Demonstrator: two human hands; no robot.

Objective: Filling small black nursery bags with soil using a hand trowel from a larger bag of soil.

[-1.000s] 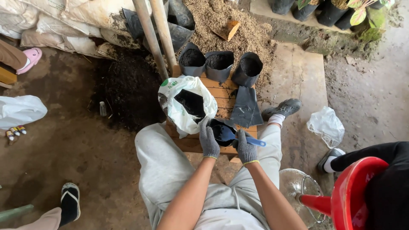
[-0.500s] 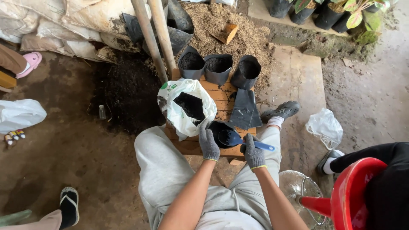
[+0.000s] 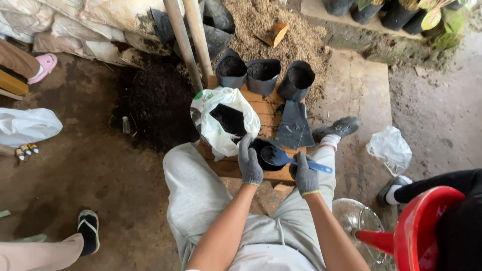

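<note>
Gloved hands filling black grow bag on wooden bench (image 3: 261,113)
Left hand (image 3: 249,163) grip clamped on black grow bag (image 3: 257,150) rim; right hand (image 3: 305,175) grip clamped on blue scoop (image 3: 281,157) (soil-loaded), white sack (image 3: 221,128) beside

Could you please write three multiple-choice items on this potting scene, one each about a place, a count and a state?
1. Where does the white plastic sack of dark soil sit?
A. on the wooden pallet
B. inside the red watering can
C. on the person's lap

2. How many filled black grow bags stand in a row at the pallet's far edge?
A. one
B. three
C. six

3. What is the right hand doing?
A. resting flat and empty
B. gripping the blue scoop by its handle
C. holding a pink sandal

Answers: 1 A, the sack rests on the slats ahead of the knees. 2 B, three grow bags stand side by side. 3 B, gloved fingers wrap the handle while the left hand holds a small black bag.
</note>
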